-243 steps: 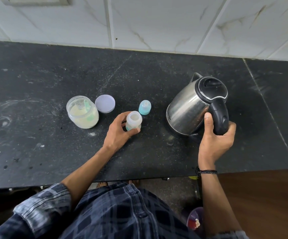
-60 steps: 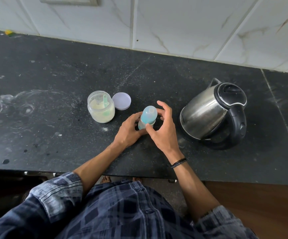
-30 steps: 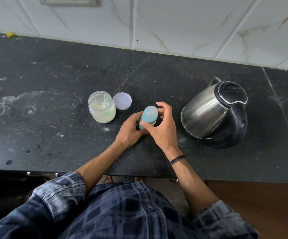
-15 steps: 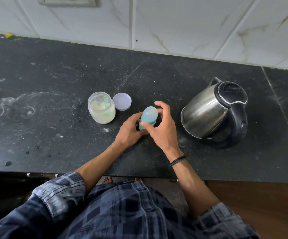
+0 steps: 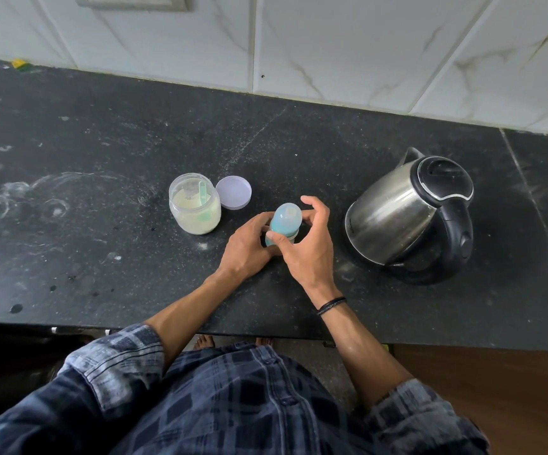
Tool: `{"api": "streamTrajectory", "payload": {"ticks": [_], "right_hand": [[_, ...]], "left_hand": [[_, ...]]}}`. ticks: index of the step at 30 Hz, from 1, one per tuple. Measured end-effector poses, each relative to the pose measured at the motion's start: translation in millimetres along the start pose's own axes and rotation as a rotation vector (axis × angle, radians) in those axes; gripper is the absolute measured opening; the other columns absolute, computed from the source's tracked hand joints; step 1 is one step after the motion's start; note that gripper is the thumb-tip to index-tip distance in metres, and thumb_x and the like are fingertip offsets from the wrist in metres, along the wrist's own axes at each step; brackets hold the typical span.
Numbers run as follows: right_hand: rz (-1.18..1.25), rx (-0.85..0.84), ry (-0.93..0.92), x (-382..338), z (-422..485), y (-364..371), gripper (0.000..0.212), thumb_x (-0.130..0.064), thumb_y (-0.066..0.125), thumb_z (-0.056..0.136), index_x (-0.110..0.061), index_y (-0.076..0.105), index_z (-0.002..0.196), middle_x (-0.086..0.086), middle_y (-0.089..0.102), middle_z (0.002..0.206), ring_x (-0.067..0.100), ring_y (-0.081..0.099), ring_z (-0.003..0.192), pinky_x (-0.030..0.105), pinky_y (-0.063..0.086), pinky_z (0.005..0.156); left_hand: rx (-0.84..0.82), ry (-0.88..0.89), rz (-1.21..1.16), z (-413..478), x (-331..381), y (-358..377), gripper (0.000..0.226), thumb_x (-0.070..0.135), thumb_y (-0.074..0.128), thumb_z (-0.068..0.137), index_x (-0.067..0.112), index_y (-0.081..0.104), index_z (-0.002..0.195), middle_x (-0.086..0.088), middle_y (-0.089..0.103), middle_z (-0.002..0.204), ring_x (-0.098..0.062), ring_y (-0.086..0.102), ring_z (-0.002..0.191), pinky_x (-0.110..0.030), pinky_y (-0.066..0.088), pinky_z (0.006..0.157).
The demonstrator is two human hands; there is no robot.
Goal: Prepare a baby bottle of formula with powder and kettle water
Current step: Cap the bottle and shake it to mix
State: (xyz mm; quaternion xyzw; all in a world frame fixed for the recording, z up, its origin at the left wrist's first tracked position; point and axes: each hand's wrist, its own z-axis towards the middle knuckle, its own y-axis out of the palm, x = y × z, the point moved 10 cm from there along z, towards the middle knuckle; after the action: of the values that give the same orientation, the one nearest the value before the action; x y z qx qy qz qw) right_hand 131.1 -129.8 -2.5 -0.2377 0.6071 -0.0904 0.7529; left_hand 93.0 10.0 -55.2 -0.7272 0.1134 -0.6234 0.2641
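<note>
The small baby bottle stands on the black counter (image 5: 101, 159), topped by its light blue cap (image 5: 286, 217). My left hand (image 5: 248, 246) grips the bottle's body from the left, which hides most of it. My right hand (image 5: 305, 246) holds the cap's base between thumb and curled fingers. An open jar of pale formula powder (image 5: 194, 205) with a green scoop inside stands to the left. The steel kettle (image 5: 407, 211) with its black lid and handle sits on the right.
The jar's lilac lid (image 5: 233, 193) lies flat beside the jar. White powder specks and dried ring marks cover the counter's left part. A tiled wall (image 5: 331, 44) runs behind. The counter's front edge is near my body, with a brown wooden surface (image 5: 496, 389) at lower right.
The right hand let go of the kettle, which now rests on the counter. The blue cap went from the counter onto the bottle. Over the last second both hands stay on it, fingers shifting slightly.
</note>
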Motion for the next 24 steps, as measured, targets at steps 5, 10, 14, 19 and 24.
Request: {"api": "streamTrajectory", "payload": {"ticks": [5, 10, 14, 19, 24], "right_hand": [[-0.006, 0.048, 0.0, 2.3, -0.8, 2.1, 0.086, -0.041, 0.091, 0.071, -0.042, 0.038, 0.139, -0.017, 0.061, 0.109, 0.005, 0.061, 0.106, 0.009, 0.043, 0.084], [-0.014, 0.097, -0.003, 2.7, -2.6, 2.9, 0.087, -0.037, 0.094, 0.07, -0.039, 0.04, 0.138, -0.01, 0.062, 0.108, 0.008, 0.06, 0.104, 0.007, 0.04, 0.086], [-0.017, 0.131, 0.006, 2.3, -4.9, 2.9, 0.088, -0.036, 0.095, 0.07, -0.037, 0.04, 0.138, -0.005, 0.062, 0.112, 0.011, 0.059, 0.105, 0.013, 0.042, 0.089], [-0.029, 0.169, 0.004, -1.0, -7.9, 1.5, 0.087, -0.034, 0.096, 0.07, -0.028, 0.044, 0.139, 0.0, 0.063, 0.118, 0.015, 0.06, 0.108, 0.026, 0.048, 0.093], [-0.027, 0.142, -0.016, -3.5, -8.3, 1.6, 0.084, -0.033, 0.096, 0.072, -0.02, 0.048, 0.14, -0.002, 0.061, 0.128, 0.015, 0.061, 0.111, 0.028, 0.05, 0.094]], "left_hand": [[0.018, 0.013, 0.031, -1.3, 1.8, 1.3, 0.059, 0.041, 0.063, 0.076, 0.028, 0.057, 0.134, 0.015, 0.066, 0.123, -0.003, 0.056, 0.1, -0.02, 0.041, 0.08], [0.041, 0.028, 0.051, 0.0, -1.6, 1.2, 0.05, 0.028, 0.068, 0.084, 0.028, 0.056, 0.133, 0.01, 0.067, 0.128, -0.002, 0.054, 0.103, -0.026, 0.042, 0.085], [0.056, 0.017, 0.058, -0.9, -3.8, 1.5, 0.047, 0.023, 0.069, 0.088, 0.028, 0.057, 0.133, 0.011, 0.067, 0.127, -0.002, 0.055, 0.103, -0.026, 0.043, 0.085], [0.058, 0.011, 0.049, -1.2, -2.9, 1.5, 0.045, 0.024, 0.07, 0.088, 0.031, 0.057, 0.13, 0.015, 0.067, 0.124, 0.002, 0.055, 0.101, -0.015, 0.041, 0.081], [0.076, 0.008, 0.047, -1.5, -2.8, -1.1, 0.042, 0.022, 0.071, 0.085, 0.033, 0.059, 0.125, 0.02, 0.065, 0.115, 0.004, 0.054, 0.096, -0.01, 0.037, 0.077]]}}
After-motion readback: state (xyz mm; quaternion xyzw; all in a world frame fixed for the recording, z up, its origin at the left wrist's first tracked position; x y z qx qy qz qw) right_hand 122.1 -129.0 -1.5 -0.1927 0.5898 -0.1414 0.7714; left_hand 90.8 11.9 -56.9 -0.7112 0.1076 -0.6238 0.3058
